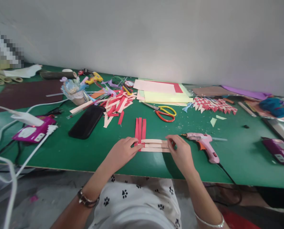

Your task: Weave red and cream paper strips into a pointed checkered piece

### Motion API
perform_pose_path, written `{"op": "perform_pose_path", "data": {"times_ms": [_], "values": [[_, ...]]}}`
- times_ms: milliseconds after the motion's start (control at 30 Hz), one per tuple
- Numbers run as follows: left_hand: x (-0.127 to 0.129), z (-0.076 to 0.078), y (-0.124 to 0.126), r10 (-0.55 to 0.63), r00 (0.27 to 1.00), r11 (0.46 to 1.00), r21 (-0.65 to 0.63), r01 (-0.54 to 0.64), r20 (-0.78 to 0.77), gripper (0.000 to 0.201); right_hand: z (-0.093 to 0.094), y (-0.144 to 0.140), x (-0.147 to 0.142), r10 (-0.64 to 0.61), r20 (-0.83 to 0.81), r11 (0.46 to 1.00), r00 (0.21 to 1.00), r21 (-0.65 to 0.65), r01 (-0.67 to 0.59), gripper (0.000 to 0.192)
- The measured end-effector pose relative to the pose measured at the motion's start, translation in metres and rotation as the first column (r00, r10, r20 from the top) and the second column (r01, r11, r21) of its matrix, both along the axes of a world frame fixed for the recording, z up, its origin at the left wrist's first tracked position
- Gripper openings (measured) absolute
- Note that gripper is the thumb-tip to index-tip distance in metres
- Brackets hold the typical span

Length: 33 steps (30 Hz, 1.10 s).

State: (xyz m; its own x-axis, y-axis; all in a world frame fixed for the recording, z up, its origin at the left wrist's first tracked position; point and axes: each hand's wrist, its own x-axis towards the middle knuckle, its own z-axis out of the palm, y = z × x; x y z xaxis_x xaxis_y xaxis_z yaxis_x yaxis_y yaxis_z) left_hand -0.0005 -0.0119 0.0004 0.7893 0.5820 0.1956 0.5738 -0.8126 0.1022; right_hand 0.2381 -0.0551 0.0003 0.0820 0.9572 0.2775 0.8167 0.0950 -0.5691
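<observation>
Red paper strips [140, 127] stand upright in my view and cross pale pink paper strips [156, 146] that run sideways across the green table. My left hand [124, 149] lies at the crossing, its thumb and fingertips pinching the strips there. At the right ends of the pale strips, my right hand [181, 151] pinches the uppermost one between thumb and finger. That strip bows slightly away from the others. Just right of this hand rests a pink glue gun [204, 141]. Scissors [164, 113] with red and yellow handles lie beyond the strips.
A black phone [86, 122] and a pile of loose strips [119, 103] are at left centre. Purple power sockets [35, 128] with white cables sit at far left. Paper sheets [165, 92] and a woven red-and-white piece [213, 105] lie along the back.
</observation>
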Motion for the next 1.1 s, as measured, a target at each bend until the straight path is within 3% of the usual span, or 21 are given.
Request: {"op": "perform_pose_path", "data": {"times_ms": [300, 733, 1100], "values": [[0.0, -0.003, -0.001, -0.016, 1.0, 0.997, 0.075, 0.017, -0.014, 0.028, -0.007, -0.005, 0.004, -0.01, -0.06, 1.0, 0.998, -0.005, 0.01, 0.017], [0.001, 0.0, -0.002, 0.03, 0.999, 0.999, -0.012, -0.03, -0.025, 0.03, -0.019, -0.005, 0.003, -0.042, -0.096, 0.999, 0.994, -0.014, 0.041, 0.014], [0.001, -0.002, -0.001, 0.031, 1.0, 0.999, -0.009, -0.031, -0.005, 0.03, -0.02, -0.004, 0.002, -0.074, -0.08, 0.997, 0.994, -0.014, 0.073, 0.011]]}}
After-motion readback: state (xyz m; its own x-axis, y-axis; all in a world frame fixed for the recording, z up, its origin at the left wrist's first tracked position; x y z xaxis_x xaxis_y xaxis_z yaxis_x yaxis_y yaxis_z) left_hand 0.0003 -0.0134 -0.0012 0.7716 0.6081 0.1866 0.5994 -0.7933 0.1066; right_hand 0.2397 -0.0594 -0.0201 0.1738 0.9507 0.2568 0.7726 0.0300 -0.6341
